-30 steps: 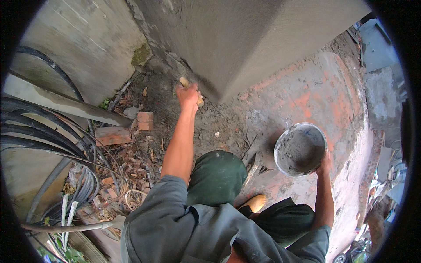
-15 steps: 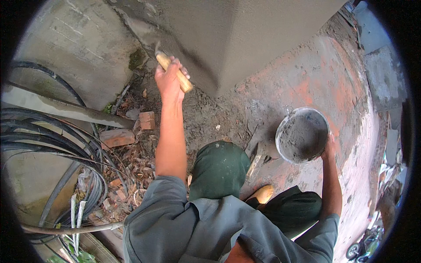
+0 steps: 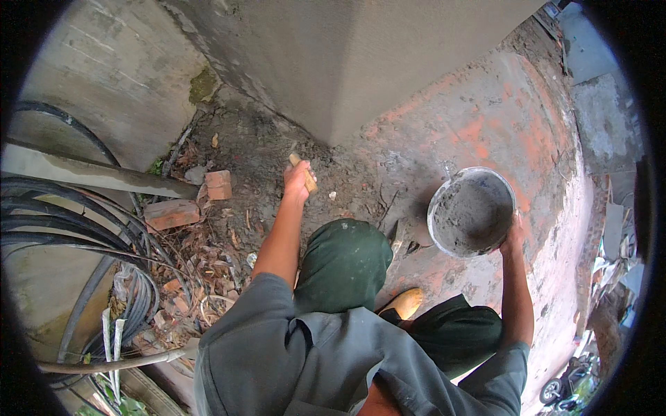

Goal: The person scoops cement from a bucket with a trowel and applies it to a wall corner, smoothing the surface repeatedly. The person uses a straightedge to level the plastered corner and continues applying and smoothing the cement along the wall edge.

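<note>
My left hand [image 3: 297, 182] is closed round the wooden handle of a trowel [image 3: 295, 159], low over the muddy ground near the foot of the plastered corner. Its blade cannot be made out here. Above it rises the grey wall corner [image 3: 336, 76], coated in smooth wet-looking mortar. Out to the right, my right hand [image 3: 514, 234] grips the rim of a round bucket [image 3: 431, 225]. Grey mortar [image 3: 475, 216] lies inside the bucket, its surface uneven.
Black cables [image 3: 62, 215] coil at the left beside a pipe [image 3: 97, 168]. Broken bricks [image 3: 172, 214] and dry leaves litter the ground there. By my knee lies a wooden-handled tool [image 3: 398, 238], partly hidden. Mortar-smeared reddish paving [image 3: 479, 139] spreads to the right.
My left hand has come down and to the right with the trowel, away from the wall face. The bucket in my right hand has barely shifted.
</note>
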Available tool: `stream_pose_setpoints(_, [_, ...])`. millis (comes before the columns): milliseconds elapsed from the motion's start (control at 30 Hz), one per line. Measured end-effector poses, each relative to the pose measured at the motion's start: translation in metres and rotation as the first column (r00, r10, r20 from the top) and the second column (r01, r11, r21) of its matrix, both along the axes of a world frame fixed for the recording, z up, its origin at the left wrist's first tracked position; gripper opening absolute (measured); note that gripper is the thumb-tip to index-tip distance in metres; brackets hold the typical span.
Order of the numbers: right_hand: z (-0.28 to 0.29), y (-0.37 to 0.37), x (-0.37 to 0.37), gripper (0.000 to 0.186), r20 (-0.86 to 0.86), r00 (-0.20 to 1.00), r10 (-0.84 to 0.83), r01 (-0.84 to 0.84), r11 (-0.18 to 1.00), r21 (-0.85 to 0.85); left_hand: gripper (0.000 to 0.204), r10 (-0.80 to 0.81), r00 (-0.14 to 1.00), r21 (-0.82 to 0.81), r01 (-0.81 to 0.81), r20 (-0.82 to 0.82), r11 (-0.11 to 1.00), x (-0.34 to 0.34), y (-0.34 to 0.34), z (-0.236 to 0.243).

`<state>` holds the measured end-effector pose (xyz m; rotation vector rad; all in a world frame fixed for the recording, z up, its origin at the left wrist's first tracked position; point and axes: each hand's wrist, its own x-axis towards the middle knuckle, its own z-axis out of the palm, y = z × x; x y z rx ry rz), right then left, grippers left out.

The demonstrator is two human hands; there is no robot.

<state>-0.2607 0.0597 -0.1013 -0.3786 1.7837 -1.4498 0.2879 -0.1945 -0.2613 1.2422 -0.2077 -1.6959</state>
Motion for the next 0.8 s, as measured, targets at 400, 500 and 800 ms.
stream_pose_setpoints(400, [0.003,-0.003,0.005,0.048,-0.088,0.994,-0.057,0.061,0.997,0.045,0.024,0.111,0.984,-0.127,-0.093,0.141,0.987,-0.056,-0.018,0.095])
stream_pose_setpoints(500, [0.003,-0.003,0.006,0.049,-0.084,0.996,-0.003,0.003,1.0,-0.01,0.022,0.154,0.973,-0.236,-0.111,0.172,0.965,-0.062,-0.015,0.144])
stream_pose_setpoints(800, [0.005,-0.007,0.008,0.047,-0.124,0.991,-0.059,0.066,0.996,0.057,0.01,0.122,0.983,-0.469,-0.046,0.134,0.882,-0.013,-0.008,0.174])
